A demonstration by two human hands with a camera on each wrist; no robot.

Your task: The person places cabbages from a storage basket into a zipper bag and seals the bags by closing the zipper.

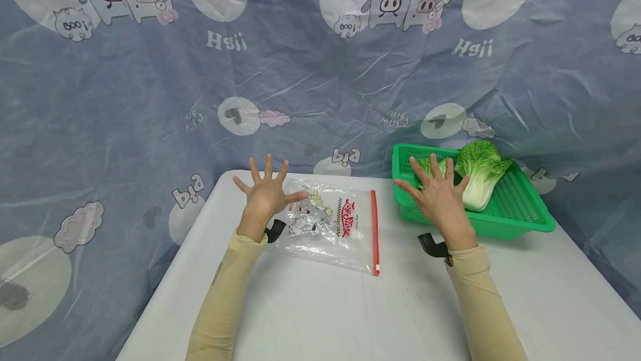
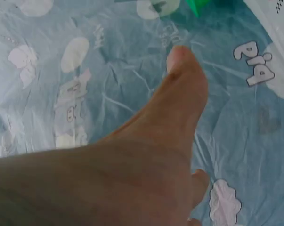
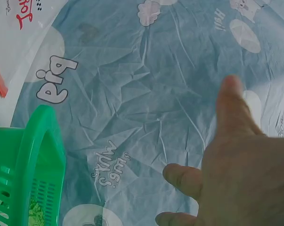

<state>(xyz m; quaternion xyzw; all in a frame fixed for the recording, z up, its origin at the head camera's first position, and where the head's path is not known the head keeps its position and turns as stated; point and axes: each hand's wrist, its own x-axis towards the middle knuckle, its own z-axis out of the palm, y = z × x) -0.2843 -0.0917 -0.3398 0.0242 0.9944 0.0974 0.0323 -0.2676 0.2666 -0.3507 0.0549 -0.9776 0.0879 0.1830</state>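
My left hand [image 1: 266, 198] is raised with fingers spread, in front of the left part of a clear zip bag [image 1: 328, 244] with a red zip edge and printed cartoon figures. The bag lies flat on the white table. My right hand [image 1: 439, 197], fingers also spread, hovers before a green plastic basket [image 1: 521, 226]. Inside the basket is a Chinese cabbage [image 1: 481, 180] with a white stem, plus more green leaves [image 1: 425, 169] partly hidden behind my right hand. Both hands hold nothing. In the wrist views each hand appears against the patterned cloth.
The white table [image 1: 350, 316] carries the bag left of centre and the basket at the back right. A blue-grey cloth [image 1: 310, 72] printed with cartoons hangs behind and along both sides of the table. A black wrist mount [image 1: 433, 246] sits on the right wrist.
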